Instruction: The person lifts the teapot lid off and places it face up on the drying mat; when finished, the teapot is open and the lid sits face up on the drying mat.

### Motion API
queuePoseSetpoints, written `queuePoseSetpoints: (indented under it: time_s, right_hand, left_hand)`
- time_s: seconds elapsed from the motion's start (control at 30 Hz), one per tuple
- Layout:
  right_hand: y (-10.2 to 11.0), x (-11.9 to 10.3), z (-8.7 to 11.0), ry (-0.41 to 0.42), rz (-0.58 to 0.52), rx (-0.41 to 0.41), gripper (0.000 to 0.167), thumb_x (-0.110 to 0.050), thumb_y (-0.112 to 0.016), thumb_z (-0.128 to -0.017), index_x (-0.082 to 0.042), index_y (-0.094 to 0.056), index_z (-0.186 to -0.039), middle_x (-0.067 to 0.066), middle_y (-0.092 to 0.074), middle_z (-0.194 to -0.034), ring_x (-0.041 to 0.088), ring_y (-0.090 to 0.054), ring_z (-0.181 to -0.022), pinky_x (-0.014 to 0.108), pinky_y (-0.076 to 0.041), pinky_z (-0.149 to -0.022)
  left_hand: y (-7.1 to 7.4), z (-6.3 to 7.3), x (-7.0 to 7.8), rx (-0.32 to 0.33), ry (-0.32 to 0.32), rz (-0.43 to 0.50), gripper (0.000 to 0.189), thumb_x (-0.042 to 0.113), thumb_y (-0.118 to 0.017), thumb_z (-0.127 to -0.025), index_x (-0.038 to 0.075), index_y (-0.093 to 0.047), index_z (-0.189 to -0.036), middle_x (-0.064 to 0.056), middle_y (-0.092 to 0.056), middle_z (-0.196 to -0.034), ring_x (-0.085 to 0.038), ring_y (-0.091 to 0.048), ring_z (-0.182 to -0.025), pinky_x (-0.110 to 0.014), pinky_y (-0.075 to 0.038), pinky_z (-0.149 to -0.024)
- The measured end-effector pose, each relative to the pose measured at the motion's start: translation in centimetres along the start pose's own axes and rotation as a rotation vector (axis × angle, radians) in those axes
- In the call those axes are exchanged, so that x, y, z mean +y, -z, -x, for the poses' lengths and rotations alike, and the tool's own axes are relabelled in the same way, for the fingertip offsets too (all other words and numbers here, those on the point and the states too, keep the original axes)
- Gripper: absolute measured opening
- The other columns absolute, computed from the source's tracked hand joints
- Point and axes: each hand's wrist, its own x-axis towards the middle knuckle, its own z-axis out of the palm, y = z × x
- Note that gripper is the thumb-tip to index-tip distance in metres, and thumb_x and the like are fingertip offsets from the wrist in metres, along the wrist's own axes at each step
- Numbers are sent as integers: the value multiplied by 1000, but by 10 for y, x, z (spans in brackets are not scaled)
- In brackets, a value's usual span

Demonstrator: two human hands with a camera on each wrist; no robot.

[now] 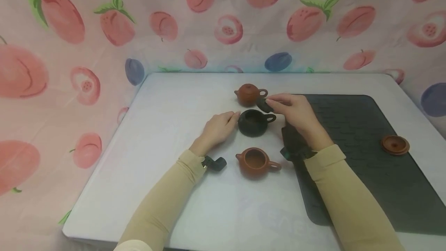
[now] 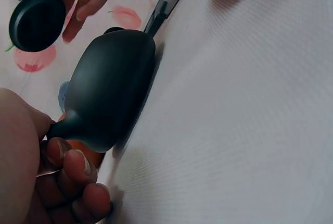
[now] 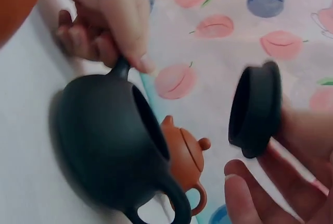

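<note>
A black teapot [image 1: 253, 123] without its lid stands on the white table, its opening facing up and its handle to the right. My left hand [image 1: 219, 129] pinches the teapot's short spout between thumb and fingers, as the left wrist view shows. Above and right of the opening, my right hand [image 1: 296, 111] holds the black lid [image 3: 255, 109], tilted on edge and apart from the pot. Just behind stands a brown teapot [image 1: 248, 94] with its lid on. Nearer to me is an open brown teapot [image 1: 254, 162], its handle also to the right.
A dark ridged mat [image 1: 348, 181] covers the right side of the white table [image 1: 139, 189], partly under my right forearm. On the mat's right edge lies a brown lid [image 1: 395, 145]. A fruit-patterned cloth [image 1: 195, 22] hangs behind and at the left.
</note>
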Motion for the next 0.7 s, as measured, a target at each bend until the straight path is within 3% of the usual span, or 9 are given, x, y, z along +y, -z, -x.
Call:
queuePoseSetpoints:
  time_s: [0.17,0.33,0.53,0.7]
  right_hand:
    - [4,0,-2,-112,-380,-9,44,-29,-72,-99,1,-64,-129,11,-62,-127,17,-65,-109,35,-52,-97]
    - [8,3,1,-194,-715,-109,12,-16,-64,-103,-10,-71,-111,5,-65,-116,16,-68,-103,28,-52,-92]
    - [13,5,3,-253,-1011,-196,23,-7,-53,-107,-10,-75,-106,6,-72,-106,23,-69,-103,29,-52,-89]
    - [21,6,5,-294,-1135,-215,26,-24,-49,-110,-8,-58,-129,13,-72,-112,28,-70,-104,33,-52,-88]
  left_hand:
    - [1,1,2,0,5,0,48,47,-34,-111,16,-54,-81,-3,-49,-69,-22,-54,-71,-36,-40,-62]
    - [0,5,1,3,13,8,47,46,-35,-111,15,-53,-79,-2,-48,-68,-21,-53,-69,-35,-40,-61]
    - [-2,7,0,4,17,9,48,48,-35,-110,16,-52,-78,-1,-46,-67,-20,-50,-66,-34,-38,-59]
    - [-2,6,2,6,8,11,48,47,-35,-110,17,-53,-78,-1,-47,-67,-19,-51,-66,-35,-38,-59]
